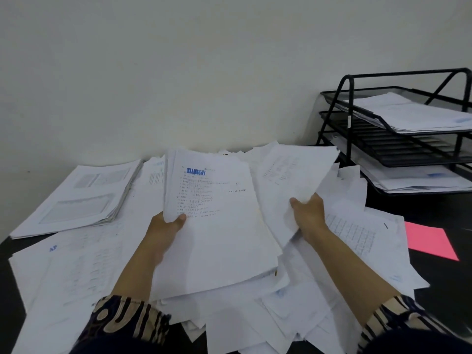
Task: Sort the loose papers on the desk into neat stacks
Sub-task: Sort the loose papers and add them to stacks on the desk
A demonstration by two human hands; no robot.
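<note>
A heap of loose white papers (319, 297) covers the middle of the black desk (434, 284). My left hand (163, 228) grips the left edge of a thick bundle of sheets (217, 226) whose top page carries a blue "APPROVED" stamp and handwriting. My right hand (307, 213) holds a second bundle of white sheets (291, 175), lifted and tilted to the right of the first. A neat squared stack of printed pages (76, 200) lies at the far left of the desk.
A black three-tier wire letter tray (398, 146) stands at the back right, with papers in its top and bottom tiers. A pink sheet (429, 241) lies on the bare desk to the right. A plain white wall rises behind the desk.
</note>
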